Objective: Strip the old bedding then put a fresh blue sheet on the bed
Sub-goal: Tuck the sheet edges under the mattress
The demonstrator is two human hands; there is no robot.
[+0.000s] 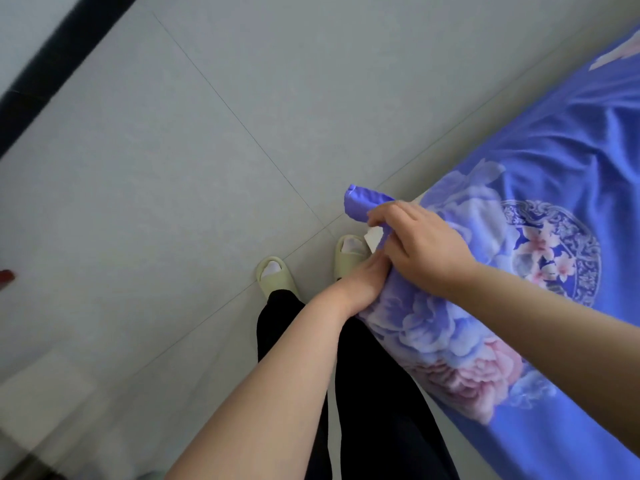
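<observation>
The blue flowered sheet lies over the bed on the person's right, above the grey tiled floor, its corner pinched by the curled right hand, while the left hand presses underneath, its fingers hidden.

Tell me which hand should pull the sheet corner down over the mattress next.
Probably the right hand: it grips the loose corner of the blue sheet from above. The left hand is tucked underneath, its fingers hidden.
</observation>
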